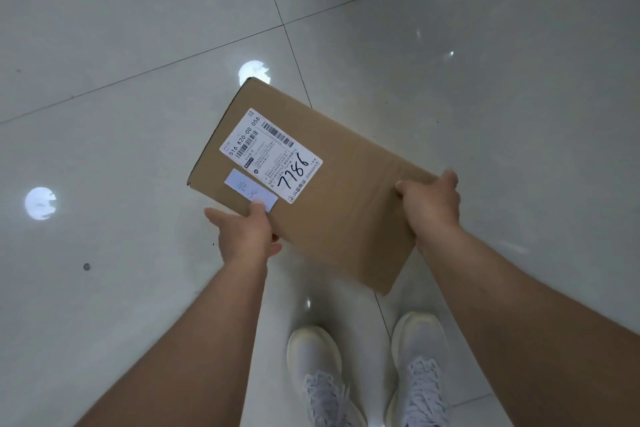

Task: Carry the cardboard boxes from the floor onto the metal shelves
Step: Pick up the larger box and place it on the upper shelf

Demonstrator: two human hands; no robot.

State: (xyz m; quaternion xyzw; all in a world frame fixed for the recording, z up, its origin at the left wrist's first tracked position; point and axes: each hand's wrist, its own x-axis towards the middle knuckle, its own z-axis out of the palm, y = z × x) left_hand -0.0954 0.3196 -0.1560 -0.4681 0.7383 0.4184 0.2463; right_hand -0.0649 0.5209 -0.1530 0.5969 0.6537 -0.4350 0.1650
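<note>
A flat brown cardboard box [343,191] hangs above the floor, held between both hands. It carries a white shipping label with barcodes and the handwritten number 7786, plus a small pale slip below it. My left hand [246,234] grips the box's near left edge, thumb on top by the slip. My right hand [433,208] grips the right edge, fingers curled over the top. No metal shelves are in view.
Glossy pale grey floor tiles [138,45] with dark grout lines fill the view, with round light reflections. My two white sneakers [370,378] stand at the bottom centre. A dark cable or object edge shows at the top left corner.
</note>
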